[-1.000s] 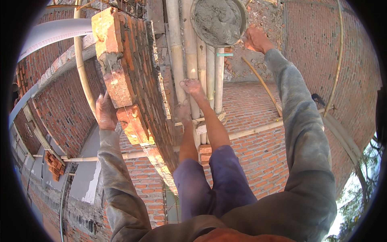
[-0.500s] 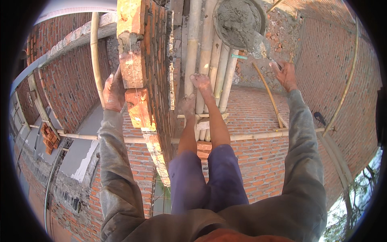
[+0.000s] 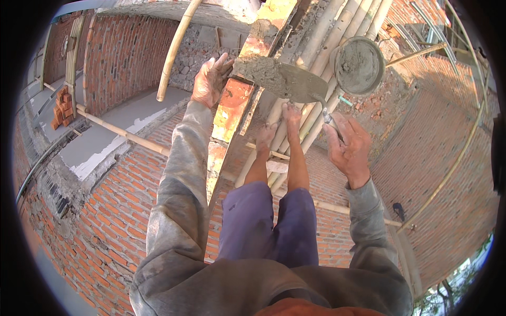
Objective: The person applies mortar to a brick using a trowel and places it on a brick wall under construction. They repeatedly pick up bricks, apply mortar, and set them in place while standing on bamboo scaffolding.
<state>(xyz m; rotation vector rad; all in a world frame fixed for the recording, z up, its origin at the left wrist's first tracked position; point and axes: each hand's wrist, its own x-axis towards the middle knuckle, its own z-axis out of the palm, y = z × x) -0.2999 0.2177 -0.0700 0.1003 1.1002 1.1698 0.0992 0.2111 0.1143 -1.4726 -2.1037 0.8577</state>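
My right hand point(image 3: 349, 150) is closed around the handle of a trowel point(image 3: 320, 100). Grey mortar point(image 3: 282, 79) covers its blade, which reaches left across the top of a narrow brick wall point(image 3: 232, 108). On the wall's left side is my left hand point(image 3: 210, 83), fingers spread and nothing in them, close to the blade's far end. Beyond the blade, a patch of mortar lies on the wall top. To the right, a round bucket point(image 3: 383, 67) of wet mortar rests by the bamboo poles.
My bare feet point(image 3: 267, 136) stand on a platform of bamboo poles point(image 3: 314, 126) beside the wall. Upright bamboo point(image 3: 178, 50) rises at the left. A stack of bricks point(image 3: 63, 108) sits on a lower ledge, and brick walls point(image 3: 432, 174) drop away on the right.
The trowel has swung from the bucket leftward over the wall, loaded with mortar. My left hand has shifted up and right along the wall, fingers now spread. The view has turned.
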